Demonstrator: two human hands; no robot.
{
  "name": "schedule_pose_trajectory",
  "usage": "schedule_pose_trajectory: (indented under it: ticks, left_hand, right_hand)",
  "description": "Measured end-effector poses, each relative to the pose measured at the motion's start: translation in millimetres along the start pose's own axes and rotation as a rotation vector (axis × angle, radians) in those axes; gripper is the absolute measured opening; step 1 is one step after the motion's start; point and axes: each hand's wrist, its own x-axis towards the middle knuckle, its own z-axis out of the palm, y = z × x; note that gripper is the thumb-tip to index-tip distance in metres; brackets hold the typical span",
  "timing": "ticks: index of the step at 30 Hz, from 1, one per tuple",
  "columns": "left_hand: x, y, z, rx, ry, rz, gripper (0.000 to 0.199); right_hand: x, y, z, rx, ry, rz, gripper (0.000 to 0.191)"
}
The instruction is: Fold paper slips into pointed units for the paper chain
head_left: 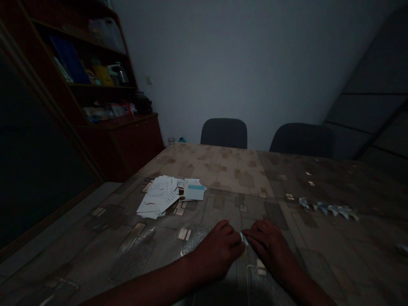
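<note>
Close together over the near part of the table, my left hand (225, 244) and my right hand (267, 242) pinch a small pale piece of paper (244, 239) between them. The fingers of both hands are closed, and they hide much of the paper, so its folds cannot be made out. To the left lies a loose pile of printed paper pieces (157, 197), with a card bearing a light blue band (195, 191) at its right end. Farther right stands a row of several small folded paper pieces (328, 209).
A patterned cloth covers the table (223, 170). Two dark chairs (224, 131) (301, 137) stand at its far side, before a pale wall. On the left is a wooden cabinet (134, 140) with filled shelves. Another small pale piece (402, 248) lies at the right edge. The light is dim.
</note>
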Motion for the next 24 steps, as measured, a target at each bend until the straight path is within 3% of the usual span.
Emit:
schedule_pose_trajectory:
  ticks: [11, 20, 24]
  left_hand:
    - [-2.5, -5.6, 10.7, -0.092, 0.128, -0.081, 0.013]
    - [-3.0, -12.3, 12.5, -0.136, 0.209, -0.114, 0.007]
    - [-1.0, -12.1, 7.5, -0.155, 0.229, -0.125, 0.007]
  right_hand:
    - [-2.1, 9.3, -3.4, 0.167, -0.035, -0.132, 0.013]
    - [2.1, 8.0, -3.0, 0.083, -0.001, -0.209, 0.009]
    - [3.8, 8.1, -0.4, -0.017, 0.105, -0.283, 0.022]
